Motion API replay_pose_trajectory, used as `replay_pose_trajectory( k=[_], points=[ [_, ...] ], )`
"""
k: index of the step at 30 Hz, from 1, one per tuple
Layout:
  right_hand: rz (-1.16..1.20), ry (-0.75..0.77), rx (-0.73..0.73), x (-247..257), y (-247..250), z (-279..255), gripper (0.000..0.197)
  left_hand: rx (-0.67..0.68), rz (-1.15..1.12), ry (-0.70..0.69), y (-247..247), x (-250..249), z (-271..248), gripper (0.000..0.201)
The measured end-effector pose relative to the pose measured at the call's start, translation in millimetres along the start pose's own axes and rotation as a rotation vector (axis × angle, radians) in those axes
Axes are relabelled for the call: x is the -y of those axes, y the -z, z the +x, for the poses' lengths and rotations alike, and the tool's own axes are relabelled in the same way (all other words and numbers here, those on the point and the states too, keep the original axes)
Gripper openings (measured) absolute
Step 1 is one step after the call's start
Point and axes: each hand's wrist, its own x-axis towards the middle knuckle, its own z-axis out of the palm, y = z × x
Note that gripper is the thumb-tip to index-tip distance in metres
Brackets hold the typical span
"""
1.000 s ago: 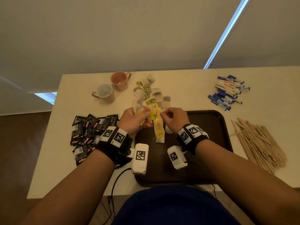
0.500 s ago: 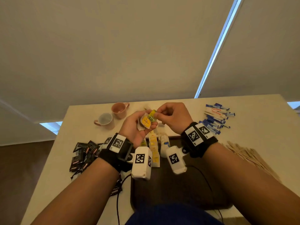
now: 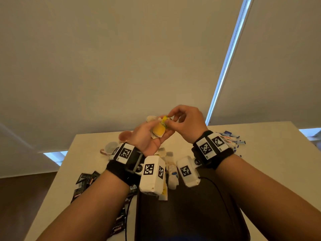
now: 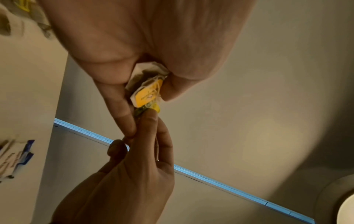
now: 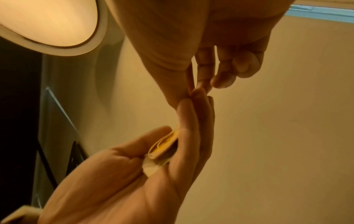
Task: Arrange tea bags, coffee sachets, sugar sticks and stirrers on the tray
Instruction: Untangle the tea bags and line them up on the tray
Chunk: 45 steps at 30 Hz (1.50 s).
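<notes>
Two hands raised above the surface, working one small bundle. Left hand (image 3: 149, 136) holds a few tea bags (image 3: 158, 130) between thumb and curled fingers — white pouches, yellow paper tags showing. Right hand (image 3: 186, 121) pinches a green-yellow tag (image 3: 165, 121) at the top of that bundle with thumb and forefinger; its other fingers hang loosely curled. Seems to be freeing one bag or its string from the rest; judgement only.

Progress: early. A short row of tea bags (image 3: 171, 178) lies on the dark tray (image 3: 199, 206) at its 12 o'clock edge, largely hidden behind the wrist cameras. More tea bags lie loose just beyond the tray. Coffee sachets (image 3: 83, 183), black, are heaped on the surface at 9 o'clock of the tray. Sugar sticks (image 3: 231, 137), blue and white, lie at 2 o'clock. Stirrers not in view. So three kinds look untouched, and tea bags are part done.

Surface: pale tabletop, two cups (image 3: 124, 137) at 11 o'clock. Room — plain light blinds behind, a strip of daylight between them, warm dim lighting, dark floor at left.
</notes>
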Motion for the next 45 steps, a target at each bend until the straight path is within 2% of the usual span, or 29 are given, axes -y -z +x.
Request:
replay_pose_trajectory(
  k=[6,11,14,16,20,24,27,30,32,33,36,43,45],
  points=[
    [-0.133,0.152,0.012,10,-1,-7,0.008,0.003,-0.029,-0.011,-4,-4,3,0.031],
    [-0.216,0.286,0.119,9,-5,-14,0.034,0.006,-0.047,-0.025,0,-8,6,0.028],
    [-0.235,0.32,0.101,11,-6,-14,0.034,0.016,-0.039,-0.046,1,-6,7,0.041],
    [-0.242,0.332,0.111,14,-5,-15,0.042,0.025,-0.042,-0.045,2,-5,8,0.043],
    [-0.37,0.314,0.174,15,-7,-16,0.033,0.0,-0.059,-0.017,5,-4,10,0.039],
    [-0.275,0.343,0.056,11,-14,-17,0.014,0.005,-0.063,-0.027,7,-2,9,0.032],
    [-0.146,0.303,-0.031,11,-14,-15,0.008,-0.031,-0.089,-0.039,8,0,7,0.035],
    [-0.036,0.221,-0.056,15,-10,-12,0.008,-0.087,-0.102,-0.063,8,1,6,0.031],
    [-0.015,0.18,-0.044,16,-8,-10,0.01,-0.077,-0.086,-0.065,8,2,6,0.045],
    [-0.017,0.174,-0.043,16,-8,-9,0.011,-0.076,-0.071,-0.066,7,2,6,0.046],
    [-0.032,0.167,-0.055,13,-10,-9,0.012,-0.093,-0.01,-0.055,8,1,4,0.037],
    [-0.011,0.119,-0.127,8,-11,-4,0.008,-0.155,-0.017,-0.068,16,3,6,0.035],
    [0.056,0.094,-0.129,9,-10,-4,0.009,-0.171,0.006,-0.071,17,4,6,0.032]
  ],
)
